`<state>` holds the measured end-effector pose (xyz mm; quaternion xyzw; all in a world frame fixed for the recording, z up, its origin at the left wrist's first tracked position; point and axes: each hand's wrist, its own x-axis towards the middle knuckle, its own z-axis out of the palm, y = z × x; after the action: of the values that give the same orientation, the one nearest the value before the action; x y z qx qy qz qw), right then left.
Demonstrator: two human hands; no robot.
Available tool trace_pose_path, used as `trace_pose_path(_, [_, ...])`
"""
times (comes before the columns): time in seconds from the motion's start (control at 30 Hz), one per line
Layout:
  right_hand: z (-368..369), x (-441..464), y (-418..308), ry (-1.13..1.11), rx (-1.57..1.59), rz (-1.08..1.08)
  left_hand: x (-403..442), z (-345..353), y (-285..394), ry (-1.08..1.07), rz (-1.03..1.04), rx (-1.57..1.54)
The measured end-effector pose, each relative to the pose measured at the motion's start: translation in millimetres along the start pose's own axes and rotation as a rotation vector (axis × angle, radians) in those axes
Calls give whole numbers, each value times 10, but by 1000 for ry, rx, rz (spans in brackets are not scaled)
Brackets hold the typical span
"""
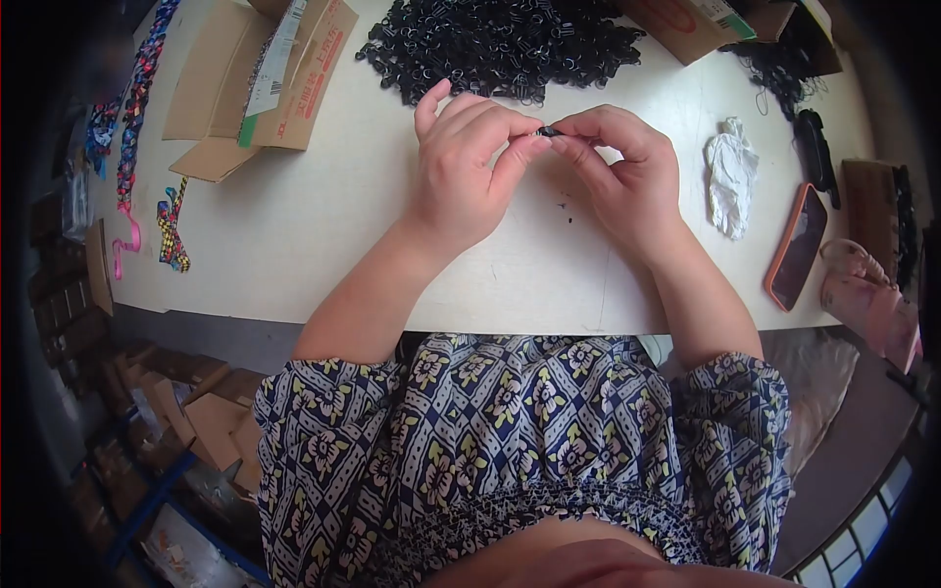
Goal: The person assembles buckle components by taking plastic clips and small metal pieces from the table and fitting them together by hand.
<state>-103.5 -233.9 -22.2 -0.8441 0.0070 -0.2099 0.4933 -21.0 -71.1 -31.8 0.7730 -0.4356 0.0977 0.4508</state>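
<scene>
Between my two hands, over the white table, is a small black piece (pixel 547 131), mostly covered by fingertips. My left hand (pixel 470 162) pinches one end of it with thumb and index finger, the other fingers raised. From the other side my right hand (pixel 622 167) pinches the piece, its fingers curled. Just beyond the hands lies a large pile of small black parts with metal rings (pixel 490 44). A few dark specks (pixel 567 212) are on the table below the hands.
Open cardboard boxes (pixel 319 73) stand at the back left and back right (pixel 681 24). Patterned ribbons (pixel 172 235) lie on the left. To the right are a crumpled white wrapper (pixel 730 176), an orange-edged phone (pixel 796 245) and a pink object (pixel 863 299).
</scene>
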Motion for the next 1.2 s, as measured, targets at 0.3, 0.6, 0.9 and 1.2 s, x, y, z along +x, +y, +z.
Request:
trace_pose_path(0.3, [-7, 12, 24, -17, -36, -99, -4, 9, 9, -21, -3, 60])
trace_pose_path(0.6, [12, -2, 33, -3, -12, -44, 4, -12, 17, -79, 17, 157])
trace_pose_path(0.9, [8, -10, 33, 1, -8, -10, 8, 8, -11, -34, 77, 113])
trace_pose_path(1.2, [10, -10, 42, -11, -12, -23, 9, 1, 5, -24, 58, 138])
